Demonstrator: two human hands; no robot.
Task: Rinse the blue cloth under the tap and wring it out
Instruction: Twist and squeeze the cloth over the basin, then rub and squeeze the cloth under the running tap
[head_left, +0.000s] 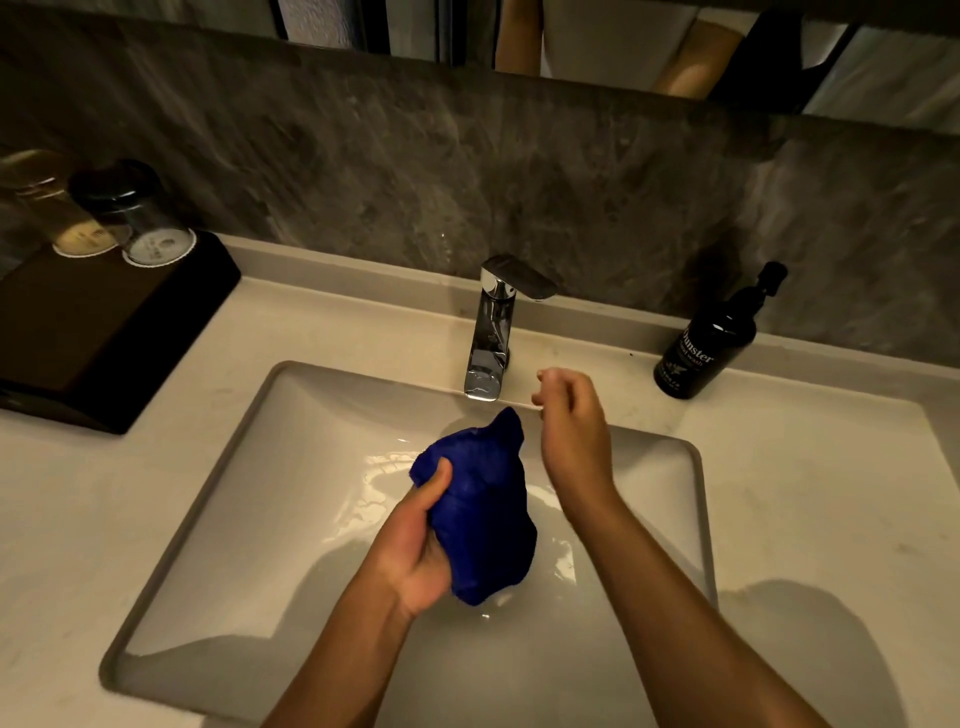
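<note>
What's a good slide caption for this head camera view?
Left hand grips the bunched blue cloth over the sink below the tap; right hand empty.

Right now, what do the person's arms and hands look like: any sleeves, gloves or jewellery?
Both forearms are bare as far as the frame shows, with no sleeves in view. The left hand and right hand wear no gloves, and no rings, watch or bracelets are visible.

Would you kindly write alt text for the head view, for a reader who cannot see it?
A left hand holds a bunched blue cloth over a white sink, below a chrome tap. The empty right hand is raised beside the spout.
</note>
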